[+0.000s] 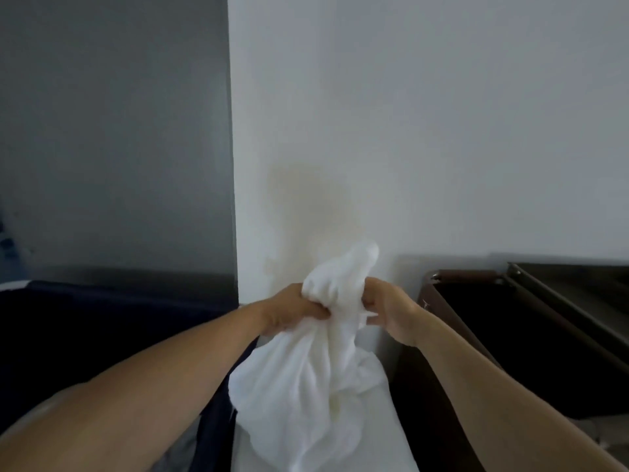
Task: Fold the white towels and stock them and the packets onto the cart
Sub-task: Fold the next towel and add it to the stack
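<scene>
A crumpled white towel (306, 376) hangs bunched in the air at the lower middle of the head view, in front of a white wall. My left hand (292, 310) grips its upper left folds with curled fingers. My right hand (386, 313) grips the upper right folds close beside it. A tuft of the towel sticks up above both hands, and the rest droops below them. The cart (531, 335) stands at the right, dark brown, with a deep dark bin open at the top. No packets are in sight.
A dark navy fabric bin (112, 335) fills the lower left. The white wall corner (235, 165) runs down the middle, with a grey wall to its left. A metal frame edge (561, 291) lies along the cart's far right side.
</scene>
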